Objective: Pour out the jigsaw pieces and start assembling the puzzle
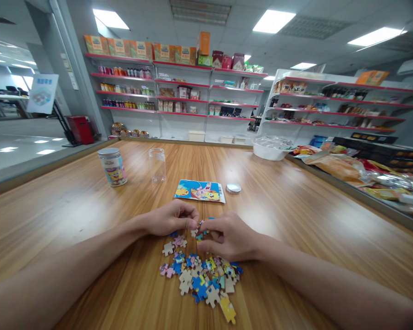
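Observation:
My left hand (174, 217) is closed in a pinch over the table, its thumb and forefinger on a small jigsaw piece (194, 233) that their tips partly cover. Close beside it, my right hand (229, 236) rests with forefinger and thumb apart over a few more pieces; its other fingers curl under. Towards me lies a loose pile of jigsaw pieces (199, 286), some printed in blue, yellow and pink, others with bare wood-coloured backs up. Beyond my hands lies a flat cartoon picture card (199, 190).
A round metal lid (233, 188) lies right of the card. At the left stand a clear jar (157, 165) and a printed can (113, 168). A white basin (270, 149) is at the far edge. Snack packets (351, 172) lie to the right, with stocked shelves (182, 85) behind.

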Motion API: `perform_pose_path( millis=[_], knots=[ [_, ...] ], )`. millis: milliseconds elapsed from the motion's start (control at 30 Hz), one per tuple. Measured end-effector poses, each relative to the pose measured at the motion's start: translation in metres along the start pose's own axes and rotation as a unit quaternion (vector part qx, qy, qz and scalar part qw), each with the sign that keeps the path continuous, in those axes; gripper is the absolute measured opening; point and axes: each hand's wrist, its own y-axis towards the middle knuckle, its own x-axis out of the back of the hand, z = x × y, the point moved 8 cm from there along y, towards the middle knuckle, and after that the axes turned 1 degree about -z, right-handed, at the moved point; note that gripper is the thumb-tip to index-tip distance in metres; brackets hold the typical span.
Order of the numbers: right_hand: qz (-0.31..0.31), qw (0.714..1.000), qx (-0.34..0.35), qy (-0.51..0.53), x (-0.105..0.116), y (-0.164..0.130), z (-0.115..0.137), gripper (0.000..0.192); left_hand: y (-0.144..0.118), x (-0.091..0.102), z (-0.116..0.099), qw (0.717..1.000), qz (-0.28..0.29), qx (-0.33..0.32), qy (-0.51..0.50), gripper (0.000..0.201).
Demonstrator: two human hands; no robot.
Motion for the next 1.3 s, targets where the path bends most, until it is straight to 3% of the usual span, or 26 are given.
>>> perform_pose_path(
  millis=[133, 267, 367, 500, 633, 767, 900, 1000, 1133, 1300],
  knots=[
    [-0.02, 0.987, -0.066, 0.147, -0.002, 0.004, -0.014, 0.038, 0.0, 0.002, -0.012, 0.989, -0.139, -0.05, 0.014, 0.035],
    [-0.018, 0.955, -0.112, 0.273, -0.002, 0.007, -0.024, 0.045, -0.001, 0.005, -0.016, 0.979, -0.19, -0.07, 0.033, 0.029],
    [-0.044, 0.96, -0.123, 0.249, 0.007, 0.006, -0.036, 0.044, 0.0, 0.01, -0.007, 0.983, -0.176, -0.039, 0.039, 0.028],
    [-0.085, 0.985, -0.108, 0.102, 0.019, 0.003, -0.052, 0.04, 0.0, 0.016, 0.003, 0.984, -0.146, -0.01, 0.102, 0.027],
    [-0.137, 0.982, -0.125, 0.032, 0.026, -0.001, -0.065, 0.021, -0.001, 0.007, -0.001, 0.975, -0.068, -0.028, 0.21, 0.018],
    [-0.171, 0.978, -0.12, -0.01, 0.03, -0.002, -0.066, 0.012, -0.002, 0.003, -0.004, 0.976, -0.023, -0.024, 0.216, 0.021],
    [-0.165, 0.98, -0.102, -0.031, 0.029, 0.0, -0.062, 0.01, -0.001, 0.007, -0.006, 0.98, -0.043, -0.035, 0.19, 0.024],
    [-0.157, 0.984, -0.084, -0.032, 0.027, 0.001, -0.054, 0.011, -0.001, 0.01, -0.006, 0.967, -0.072, -0.046, 0.239, 0.022],
    [-0.139, 0.989, -0.052, -0.026, 0.024, 0.004, -0.043, 0.016, -0.001, 0.004, -0.009, 0.953, -0.053, -0.068, 0.291, 0.019],
    [-0.09, 0.995, -0.026, -0.031, 0.019, 0.003, -0.037, 0.022, -0.002, 0.003, -0.011, 0.965, -0.042, -0.078, 0.248, 0.017]
  ],
)
